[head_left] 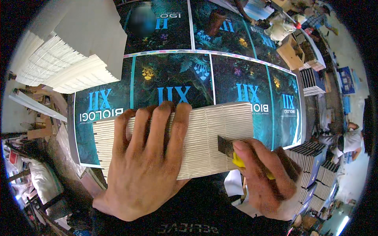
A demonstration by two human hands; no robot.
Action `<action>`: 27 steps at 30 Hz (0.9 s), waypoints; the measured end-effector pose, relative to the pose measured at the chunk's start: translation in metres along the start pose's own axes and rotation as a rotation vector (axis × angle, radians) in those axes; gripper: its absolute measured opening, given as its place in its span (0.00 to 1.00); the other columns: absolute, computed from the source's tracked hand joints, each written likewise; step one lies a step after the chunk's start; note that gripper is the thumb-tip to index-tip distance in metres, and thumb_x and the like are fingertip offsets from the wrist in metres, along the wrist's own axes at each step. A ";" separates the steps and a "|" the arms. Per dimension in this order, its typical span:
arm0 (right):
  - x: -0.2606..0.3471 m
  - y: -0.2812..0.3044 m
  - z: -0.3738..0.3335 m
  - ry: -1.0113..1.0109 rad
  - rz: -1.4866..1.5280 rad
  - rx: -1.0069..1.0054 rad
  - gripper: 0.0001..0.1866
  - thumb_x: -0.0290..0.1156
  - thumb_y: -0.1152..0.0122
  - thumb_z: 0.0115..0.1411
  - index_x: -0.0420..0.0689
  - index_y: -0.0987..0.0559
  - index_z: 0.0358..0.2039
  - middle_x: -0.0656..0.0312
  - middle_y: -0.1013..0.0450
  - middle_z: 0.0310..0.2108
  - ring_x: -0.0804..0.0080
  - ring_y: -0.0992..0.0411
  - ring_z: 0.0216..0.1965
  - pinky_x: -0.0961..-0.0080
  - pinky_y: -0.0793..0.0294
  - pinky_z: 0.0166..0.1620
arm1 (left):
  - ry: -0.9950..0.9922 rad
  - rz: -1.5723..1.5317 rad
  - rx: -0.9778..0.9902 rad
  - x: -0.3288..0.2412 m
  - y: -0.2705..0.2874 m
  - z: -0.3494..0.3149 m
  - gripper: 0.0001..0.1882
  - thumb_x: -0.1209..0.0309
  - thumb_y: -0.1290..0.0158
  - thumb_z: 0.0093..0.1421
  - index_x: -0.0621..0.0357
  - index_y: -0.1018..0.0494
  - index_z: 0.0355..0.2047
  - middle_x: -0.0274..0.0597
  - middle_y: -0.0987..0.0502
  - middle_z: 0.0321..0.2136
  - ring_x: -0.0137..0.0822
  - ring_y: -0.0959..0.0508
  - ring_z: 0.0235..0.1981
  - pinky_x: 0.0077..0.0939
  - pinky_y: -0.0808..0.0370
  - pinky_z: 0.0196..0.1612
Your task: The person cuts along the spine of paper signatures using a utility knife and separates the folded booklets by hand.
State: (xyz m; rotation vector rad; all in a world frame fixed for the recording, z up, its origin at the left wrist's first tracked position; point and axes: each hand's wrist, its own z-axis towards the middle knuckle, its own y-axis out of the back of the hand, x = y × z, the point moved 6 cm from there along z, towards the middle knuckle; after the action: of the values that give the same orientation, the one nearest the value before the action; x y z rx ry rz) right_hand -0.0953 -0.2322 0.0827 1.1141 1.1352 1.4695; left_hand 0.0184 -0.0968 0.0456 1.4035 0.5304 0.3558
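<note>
A bundle of stitched, unbound book blocks lies across the middle with its cream spines facing up in many thin ridges. My left hand spans the left half of the bundle, fingers curled over its far edge and gripping it. In my right hand is a yellow-handled cutter knife, pinched between thumb and fingers. The knife's broad dark blade rests on or just above the spines in the right half. Most of the handle is hidden by my fingers.
Large printed cover sheets, dark teal with blue lettering, lie under the bundle. A tall stack of book blocks stands at the far left. Bound book piles stand at the right, near an open cardboard box. Another person is at the right edge.
</note>
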 end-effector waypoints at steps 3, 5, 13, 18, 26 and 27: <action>-0.001 -0.013 -0.008 0.062 -0.098 -0.138 0.20 0.24 0.37 0.57 0.43 0.15 0.51 0.54 0.21 0.49 0.67 0.21 0.29 0.74 0.21 0.29 | 0.011 -0.003 0.025 0.001 -0.003 0.000 0.55 0.45 0.34 0.46 0.63 0.41 0.67 0.58 0.33 0.57 0.60 0.32 0.57 0.58 0.39 0.64; 0.001 -0.012 -0.011 0.087 -0.210 -0.178 0.20 0.26 0.40 0.58 0.45 0.14 0.52 0.54 0.21 0.50 0.69 0.22 0.26 0.76 0.22 0.26 | 0.006 -0.010 0.031 0.000 -0.004 0.001 0.54 0.46 0.34 0.46 0.64 0.41 0.67 0.58 0.33 0.57 0.61 0.33 0.58 0.58 0.39 0.65; -0.002 -0.004 -0.005 -0.037 -0.115 -0.115 0.20 0.21 0.33 0.56 0.39 0.17 0.52 0.52 0.22 0.48 0.58 0.20 0.33 0.67 0.20 0.33 | 0.016 -0.004 0.007 0.002 -0.004 0.005 0.54 0.47 0.33 0.46 0.63 0.40 0.67 0.58 0.33 0.57 0.60 0.33 0.58 0.58 0.39 0.65; -0.012 -0.006 -0.007 -0.056 -0.272 -0.141 0.18 0.20 0.38 0.61 0.37 0.18 0.53 0.48 0.20 0.49 0.58 0.20 0.34 0.67 0.21 0.35 | 0.014 0.001 0.002 0.006 -0.003 0.006 0.53 0.47 0.34 0.46 0.63 0.39 0.66 0.58 0.32 0.57 0.59 0.32 0.58 0.57 0.38 0.65; -0.032 0.008 -0.012 -0.229 0.074 -0.138 0.20 0.23 0.38 0.62 0.39 0.19 0.56 0.49 0.22 0.52 0.56 0.20 0.48 0.65 0.19 0.48 | 0.024 -0.041 0.016 0.000 -0.003 0.003 0.53 0.49 0.33 0.43 0.63 0.39 0.65 0.56 0.33 0.58 0.58 0.32 0.58 0.58 0.38 0.65; -0.031 0.009 -0.010 -0.229 0.077 -0.139 0.20 0.23 0.38 0.62 0.39 0.19 0.56 0.49 0.22 0.52 0.56 0.20 0.48 0.65 0.19 0.48 | 0.028 -0.037 0.020 0.000 -0.002 0.003 0.53 0.50 0.32 0.43 0.62 0.39 0.66 0.56 0.33 0.58 0.58 0.32 0.59 0.58 0.39 0.65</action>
State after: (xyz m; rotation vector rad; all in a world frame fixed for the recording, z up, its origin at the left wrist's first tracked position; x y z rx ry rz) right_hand -0.1019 -0.2654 0.0866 1.2047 0.8277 1.4157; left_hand 0.0201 -0.0993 0.0434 1.4074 0.5839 0.3419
